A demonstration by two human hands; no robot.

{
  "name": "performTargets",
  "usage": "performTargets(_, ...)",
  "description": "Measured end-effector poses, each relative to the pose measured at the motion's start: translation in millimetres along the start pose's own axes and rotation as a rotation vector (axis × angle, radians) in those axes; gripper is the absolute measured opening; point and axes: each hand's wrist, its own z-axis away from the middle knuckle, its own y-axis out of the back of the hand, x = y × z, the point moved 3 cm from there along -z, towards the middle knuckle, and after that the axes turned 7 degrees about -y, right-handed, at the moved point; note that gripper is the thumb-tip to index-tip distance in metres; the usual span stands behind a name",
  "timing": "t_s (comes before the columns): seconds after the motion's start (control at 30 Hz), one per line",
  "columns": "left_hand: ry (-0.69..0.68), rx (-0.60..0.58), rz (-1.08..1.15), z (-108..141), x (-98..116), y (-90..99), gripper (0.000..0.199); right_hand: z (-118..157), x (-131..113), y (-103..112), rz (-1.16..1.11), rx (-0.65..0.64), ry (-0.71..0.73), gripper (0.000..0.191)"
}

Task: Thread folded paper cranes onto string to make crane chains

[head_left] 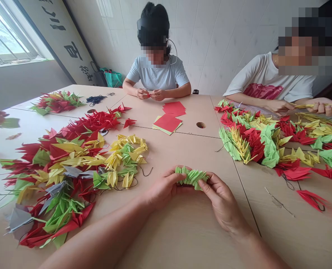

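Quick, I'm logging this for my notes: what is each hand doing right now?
Left hand: closed, holding one end of a stack of pale green origami cranes.
Right hand: closed, holding the other end of the same stack.

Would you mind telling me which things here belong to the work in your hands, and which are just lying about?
In the work: left hand, right hand, green paper cranes, crane pile.

Lying about: red paper squares, dark thread, green bag.
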Motion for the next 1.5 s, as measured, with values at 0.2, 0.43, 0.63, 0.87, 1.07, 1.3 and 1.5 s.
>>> performTargets(0.2,-0.015,0.032,-0.026,-0.6,-2.8,1.3,0.013,0.5,-0.5,0.2,0.026,-0.009,0.014,0.015)
performTargets(0.43,-0.011,-0.062,-0.086,1.0,-4.2,-0.6,0.023,2.9,-2.8,-2.4,0.174,-0.008,0.056,0.019)
performTargets(0.63,0.046,-0.059,-0.022,1.4,-3.7,-1.3,0.030,2.0,-5.8,-2.2,0.175,0.009,0.056,0.017)
performTargets(0.87,0.068,0.012,0.039,0.0,-3.6,2.3,0.032,3.0,-4.2,0.9,0.162,0.010,0.057,0.015)
performTargets(1.07,0.090,-0.073,-0.044,1.9,-3.3,-0.3,0.034,2.5,-5.4,-0.3,0.244,0.007,0.065,0.019)
performTargets(1.3,0.078,-0.131,-0.079,4.0,-5.2,0.9,0.041,3.6,-7.3,-0.3,0.320,-0.019,0.065,0.016)
performTargets(1.5,0.042,-0.149,-0.083,3.8,-7.4,0.1,0.044,4.5,-11.2,-3.3,0.298,-0.011,0.063,0.017)
